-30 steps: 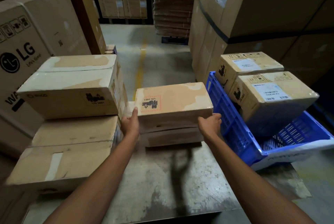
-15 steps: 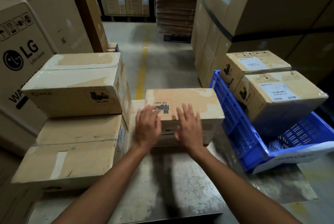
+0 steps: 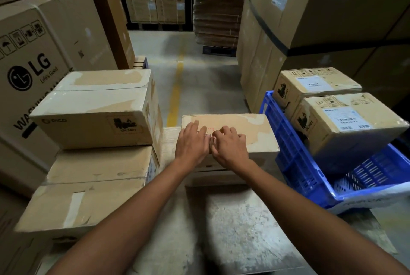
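On box (image 3: 255,128): left hand (image 3: 192,143), right hand (image 3: 230,146), palms down.

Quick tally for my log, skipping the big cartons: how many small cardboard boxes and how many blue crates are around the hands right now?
Blue crate: 1
Left stack boxes: 2
Middle stack boxes: 2
Boxes in crate: 2
Total: 7 things, 6 of them small boxes

Matt cardboard box (image 3: 241,128), scuffed metal platform (image 3: 239,230)
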Demonstrator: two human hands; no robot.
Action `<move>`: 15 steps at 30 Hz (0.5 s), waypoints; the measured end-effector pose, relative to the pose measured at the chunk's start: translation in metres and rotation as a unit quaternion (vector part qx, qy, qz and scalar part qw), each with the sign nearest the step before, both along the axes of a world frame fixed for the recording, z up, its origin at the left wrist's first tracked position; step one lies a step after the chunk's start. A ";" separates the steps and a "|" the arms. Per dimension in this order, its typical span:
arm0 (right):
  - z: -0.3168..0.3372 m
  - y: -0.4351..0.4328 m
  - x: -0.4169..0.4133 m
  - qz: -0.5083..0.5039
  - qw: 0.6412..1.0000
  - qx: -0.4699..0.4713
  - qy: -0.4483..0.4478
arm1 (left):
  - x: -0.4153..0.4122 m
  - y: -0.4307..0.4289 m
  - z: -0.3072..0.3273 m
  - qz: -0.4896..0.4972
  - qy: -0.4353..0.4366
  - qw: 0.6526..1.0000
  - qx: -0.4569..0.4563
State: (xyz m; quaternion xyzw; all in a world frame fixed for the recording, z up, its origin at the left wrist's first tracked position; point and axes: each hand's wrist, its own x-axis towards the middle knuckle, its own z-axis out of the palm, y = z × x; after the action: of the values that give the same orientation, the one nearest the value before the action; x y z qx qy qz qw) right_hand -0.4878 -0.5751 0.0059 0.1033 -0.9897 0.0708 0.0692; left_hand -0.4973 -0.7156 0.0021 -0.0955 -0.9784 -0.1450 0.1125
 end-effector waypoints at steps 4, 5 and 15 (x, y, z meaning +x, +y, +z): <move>-0.015 0.008 -0.016 0.022 0.994 0.021 -0.103 | -0.015 -0.003 -0.004 -0.003 -0.097 0.995 -0.010; -0.020 0.009 -0.017 0.024 0.993 0.025 -0.110 | -0.017 -0.005 -0.007 -0.003 -0.109 0.994 -0.021; 0.012 0.039 -0.031 0.002 0.996 -0.008 -0.092 | -0.024 0.025 0.009 -0.035 -0.106 0.992 -0.051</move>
State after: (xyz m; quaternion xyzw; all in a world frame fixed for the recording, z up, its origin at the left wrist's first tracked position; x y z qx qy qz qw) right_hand -0.5189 -0.5365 0.0177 0.0975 -0.9911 0.0885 -0.0215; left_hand -0.5218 -0.6908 0.0112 -0.1190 -0.9870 -0.1078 -0.0022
